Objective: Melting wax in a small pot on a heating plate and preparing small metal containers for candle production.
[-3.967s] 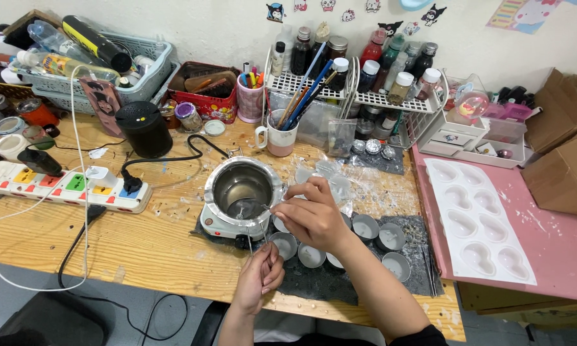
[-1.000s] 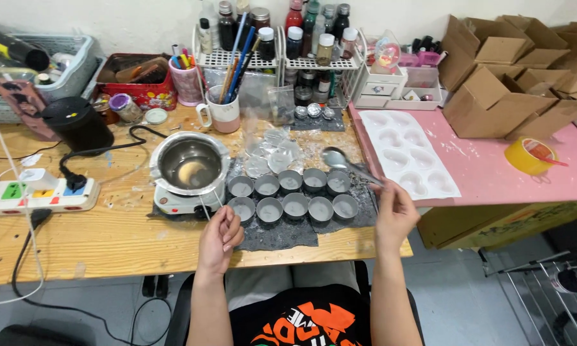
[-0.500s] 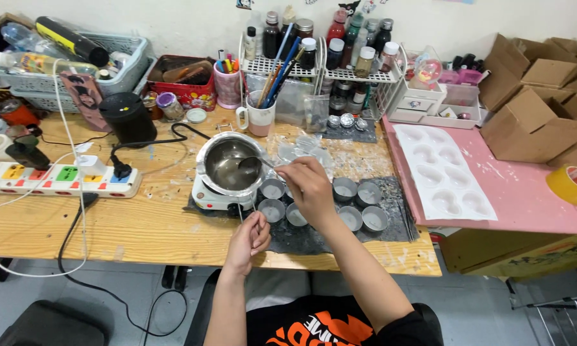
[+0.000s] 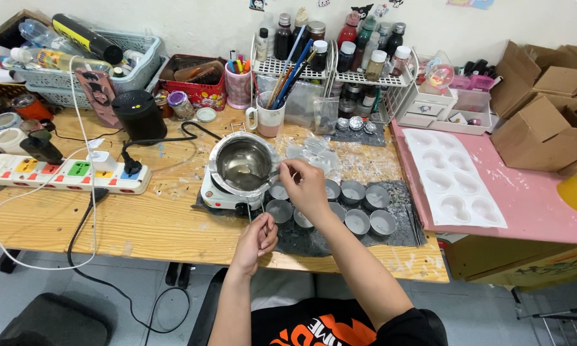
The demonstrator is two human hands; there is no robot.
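**benchrat:** Scanning left to right: your power strip (image 4: 67,174) sits far left with a white cable looping off the table edge, then the black cup (image 4: 139,115), then the steel pot (image 4: 243,165) on its little white hotplate (image 4: 219,194). Your left hand (image 4: 258,235) is low by the front edge, fingers pinched shut on a thin wire-like handle (image 4: 265,214) that runs up toward the pot. Your right hand (image 4: 308,186) is curled over the pot's right rim, above the small round tins (image 4: 356,206); can't tell if it's pinching something or just resting there.

**waxdrip:** What'd worry you?

**benchrat:** My guess, the pot. It looks perched on a hotplate smaller than itself, and you're pulling on it from two sides. One tug too many on that thin handle could tip it onto the dark mat (image 4: 340,234) or your wrist. The black cord (image 4: 167,140) runs right beside the hotplate too, so a spill could reach the strip. Your right forearm also crosses the tins, and an elbow shift could knock them.

**waxdrip:** And the bench itself?

**benchrat:** Wooden table (image 4: 141,224), splattered with pale drips. Wire rack of bottles (image 4: 340,45) along the white wall, white mould tray (image 4: 455,176) on a pink board (image 4: 538,205), cardboard boxes (image 4: 545,122) far right. Grey tiled floor underneath.
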